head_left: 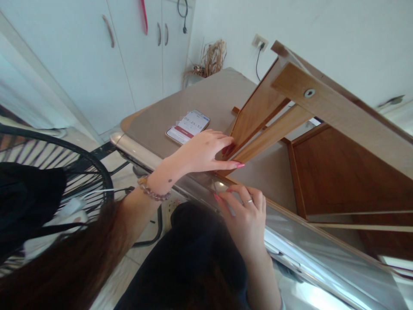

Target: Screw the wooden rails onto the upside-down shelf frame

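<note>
A brown wooden furniture frame with slats and panels stands on the table, tilted in my view. My left hand grips its lower left corner, the thumb on the near side and the fingers curled behind the wood. Just in front of that corner, at the table's edge, my right hand has thumb and forefinger pinched together. A thin, small thing seems to be at those fingertips, too blurred to name. A round metal fitting is set in the frame's upper rail.
On the grey-topped table lies a phone showing a running timer. A black wire chair holding dark cloth and a white charger is at left. White cupboards, dried plants and a wall socket are behind.
</note>
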The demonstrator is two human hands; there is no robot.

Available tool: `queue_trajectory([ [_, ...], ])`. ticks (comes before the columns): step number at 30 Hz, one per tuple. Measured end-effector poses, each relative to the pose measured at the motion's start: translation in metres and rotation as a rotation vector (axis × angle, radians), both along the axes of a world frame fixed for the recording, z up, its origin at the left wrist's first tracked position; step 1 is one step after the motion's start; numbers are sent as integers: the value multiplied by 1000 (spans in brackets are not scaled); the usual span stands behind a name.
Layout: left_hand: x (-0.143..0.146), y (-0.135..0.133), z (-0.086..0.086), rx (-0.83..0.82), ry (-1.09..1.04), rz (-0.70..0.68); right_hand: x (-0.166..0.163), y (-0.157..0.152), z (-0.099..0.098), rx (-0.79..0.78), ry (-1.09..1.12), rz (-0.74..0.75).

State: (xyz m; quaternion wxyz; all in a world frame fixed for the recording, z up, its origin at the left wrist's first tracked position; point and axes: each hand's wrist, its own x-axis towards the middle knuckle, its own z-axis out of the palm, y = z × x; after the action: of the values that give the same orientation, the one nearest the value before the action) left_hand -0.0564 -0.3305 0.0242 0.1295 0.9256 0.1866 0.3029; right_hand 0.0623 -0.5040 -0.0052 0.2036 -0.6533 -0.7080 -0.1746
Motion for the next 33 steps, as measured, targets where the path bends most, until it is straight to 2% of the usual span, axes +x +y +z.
queue_trajectory([
  [16,1,-3,-7,-81,-27,55,-1,1,1,-15,-24,5],
  [33,2,-3,-8,-94,-29,58,-11,7,4,-18,-70,-24],
])
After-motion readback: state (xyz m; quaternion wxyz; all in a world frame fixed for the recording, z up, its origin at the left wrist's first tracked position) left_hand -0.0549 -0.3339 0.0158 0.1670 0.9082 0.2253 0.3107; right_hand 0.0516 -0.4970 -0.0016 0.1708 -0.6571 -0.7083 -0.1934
